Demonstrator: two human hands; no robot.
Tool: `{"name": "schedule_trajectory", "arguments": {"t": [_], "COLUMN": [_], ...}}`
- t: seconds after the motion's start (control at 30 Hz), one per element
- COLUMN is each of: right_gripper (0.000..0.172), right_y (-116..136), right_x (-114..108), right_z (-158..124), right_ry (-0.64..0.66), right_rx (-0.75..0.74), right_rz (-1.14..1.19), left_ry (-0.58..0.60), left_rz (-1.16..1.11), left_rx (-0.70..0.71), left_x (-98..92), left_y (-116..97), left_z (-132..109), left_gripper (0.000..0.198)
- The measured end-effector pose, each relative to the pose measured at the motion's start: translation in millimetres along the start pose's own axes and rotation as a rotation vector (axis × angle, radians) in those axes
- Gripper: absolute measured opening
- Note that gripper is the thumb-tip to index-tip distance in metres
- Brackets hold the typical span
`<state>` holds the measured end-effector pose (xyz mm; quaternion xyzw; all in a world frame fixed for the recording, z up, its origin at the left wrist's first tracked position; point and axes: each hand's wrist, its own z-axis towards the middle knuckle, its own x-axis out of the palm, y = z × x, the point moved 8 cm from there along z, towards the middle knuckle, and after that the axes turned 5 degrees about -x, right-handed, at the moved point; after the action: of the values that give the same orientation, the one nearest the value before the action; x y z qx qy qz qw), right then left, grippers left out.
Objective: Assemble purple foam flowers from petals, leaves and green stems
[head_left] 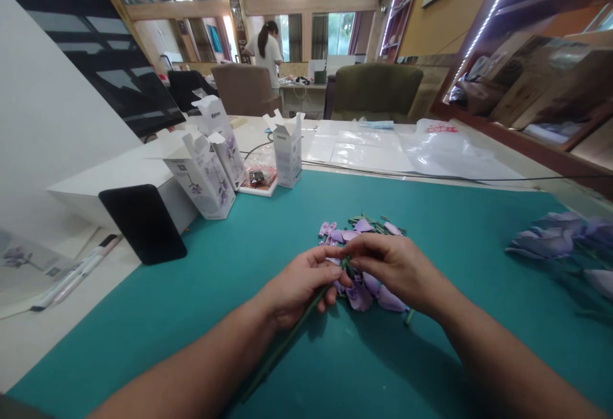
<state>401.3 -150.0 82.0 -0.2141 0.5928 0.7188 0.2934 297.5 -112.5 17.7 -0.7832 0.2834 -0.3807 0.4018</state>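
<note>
My left hand (299,288) is closed around a long dark green stem (287,342) that runs down toward the lower left. My right hand (395,266) pinches the stem's top end, fingertips meeting those of the left hand. Under and beyond both hands lies a pile of small purple petal pieces and green bits (359,230) on the teal mat (431,202). Some purple petals (378,294) show beneath my right palm.
Several open white boxes with purple flower prints (204,173) stand at the mat's far left, beside a black phone (142,222) leaning on a white box. Finished purple flowers (565,240) lie at the right. Clear plastic bags (431,147) lie beyond. A person stands far back.
</note>
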Motion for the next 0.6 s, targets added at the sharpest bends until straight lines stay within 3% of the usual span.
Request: {"name": "schedule_trajectory", "arguments": {"t": [0.23,0.6], "right_gripper": [0.022,0.034], "right_y": [20,24], "right_x": [-2,5], "right_z": [-7,-9], "right_ry": [-0.116,-0.072], "right_rx": [-0.16,-0.147], "right_rz": [-0.456,-0.413], "left_ry": [-0.015,-0.002], "left_rz": [-0.001,-0.032], "left_rx": [0.001,0.017], "left_x": [-0.4,-1.4], "left_y": [-2,-3], "left_z": [-1,0], "left_gripper": [0.036,0.038]}}
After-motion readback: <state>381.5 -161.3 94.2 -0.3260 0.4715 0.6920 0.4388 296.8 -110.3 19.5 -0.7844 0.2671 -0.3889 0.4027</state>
